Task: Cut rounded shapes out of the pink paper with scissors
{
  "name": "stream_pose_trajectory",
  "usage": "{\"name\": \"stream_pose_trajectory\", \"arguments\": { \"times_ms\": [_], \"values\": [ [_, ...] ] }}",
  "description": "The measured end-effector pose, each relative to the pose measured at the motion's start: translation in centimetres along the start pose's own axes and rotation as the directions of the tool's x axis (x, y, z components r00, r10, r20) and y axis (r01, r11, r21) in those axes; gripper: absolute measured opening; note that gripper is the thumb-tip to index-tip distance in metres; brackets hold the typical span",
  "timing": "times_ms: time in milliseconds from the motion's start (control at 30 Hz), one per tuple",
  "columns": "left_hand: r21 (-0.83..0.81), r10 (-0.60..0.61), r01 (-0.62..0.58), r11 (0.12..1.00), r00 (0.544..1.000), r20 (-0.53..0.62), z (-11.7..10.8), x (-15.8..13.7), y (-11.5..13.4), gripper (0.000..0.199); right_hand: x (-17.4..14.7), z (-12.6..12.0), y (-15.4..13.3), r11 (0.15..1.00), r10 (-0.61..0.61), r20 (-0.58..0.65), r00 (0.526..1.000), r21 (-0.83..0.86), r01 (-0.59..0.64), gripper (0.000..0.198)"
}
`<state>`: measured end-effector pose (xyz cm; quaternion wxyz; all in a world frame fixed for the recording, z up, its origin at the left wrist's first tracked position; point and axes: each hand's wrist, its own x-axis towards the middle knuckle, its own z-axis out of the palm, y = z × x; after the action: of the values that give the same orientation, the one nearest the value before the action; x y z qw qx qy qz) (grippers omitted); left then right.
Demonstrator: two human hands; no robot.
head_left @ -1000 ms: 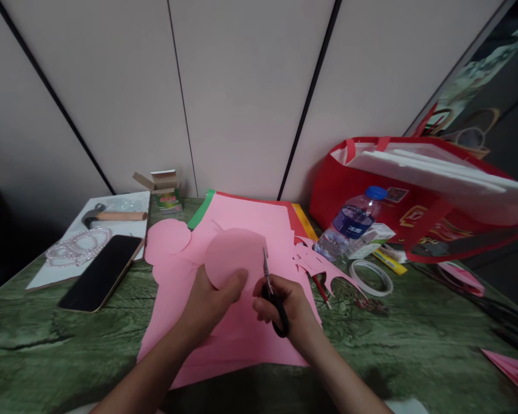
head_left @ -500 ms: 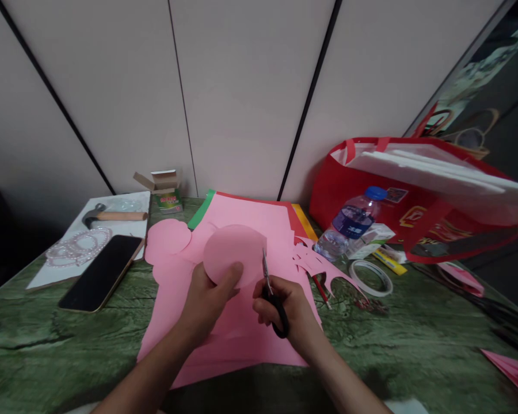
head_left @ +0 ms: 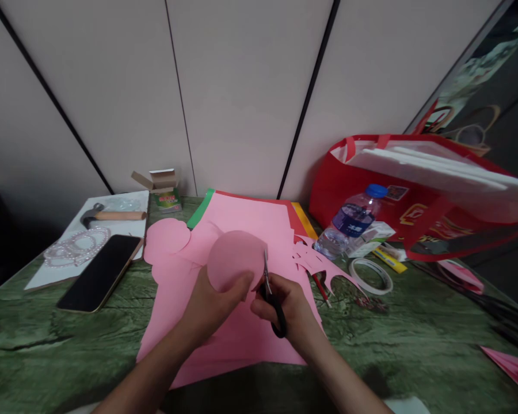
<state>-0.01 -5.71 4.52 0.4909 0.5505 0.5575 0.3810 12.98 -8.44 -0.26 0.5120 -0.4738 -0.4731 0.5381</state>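
Observation:
My left hand (head_left: 218, 299) pinches a round piece of pink paper (head_left: 235, 259), thumb on top, holding it above the stacked pink sheets. My right hand (head_left: 285, 307) grips black-handled scissors (head_left: 277, 313), fingers in the loops. The scissors' blades point up and away from me and lie at the right edge of the round piece. Beneath both hands spread the large pink sheets (head_left: 190, 345). More rounded pink cut-outs (head_left: 168, 237) lie at their upper left. Pink scraps with curved cut edges (head_left: 323, 267) rest to the right.
On the left are a phone (head_left: 101, 273), a hammer (head_left: 118, 215), clear beaded strands (head_left: 75, 247) and an open small box (head_left: 166, 192). To the right stand a water bottle (head_left: 351, 221) and a red bag (head_left: 371, 167), with a tape roll (head_left: 386, 282) and a pencil (head_left: 322, 290) nearby.
The round paper has shifted slightly right and toward me, turning in my left hand, which has moved right with it. My right hand and the scissors have barely moved.

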Motion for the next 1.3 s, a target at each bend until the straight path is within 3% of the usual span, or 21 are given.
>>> {"name": "stream_pose_trajectory", "arguments": {
  "times_ms": [267, 733, 1300],
  "values": [
    [0.037, 0.001, -0.002, 0.999, 1.000, 0.028, -0.12, 0.05, 0.13, 0.035, 0.02, -0.27, -0.17, 0.999, -0.024, 0.012, 1.000, 0.027, 0.024, 0.035],
    [0.075, 0.071, -0.076, 0.994, 0.995, 0.070, -0.10, 0.28, -0.53, 0.028, -0.07, -0.27, -0.33, 0.999, -0.018, 0.016, 1.000, 0.029, 0.017, 0.034],
    [0.037, 0.055, -0.056, 0.998, 0.998, 0.031, -0.24, 0.29, -0.79, 0.037, 0.10, -0.19, 0.33, 0.999, -0.037, 0.003, 0.999, -0.003, 0.037, 0.018]
  ]
}}
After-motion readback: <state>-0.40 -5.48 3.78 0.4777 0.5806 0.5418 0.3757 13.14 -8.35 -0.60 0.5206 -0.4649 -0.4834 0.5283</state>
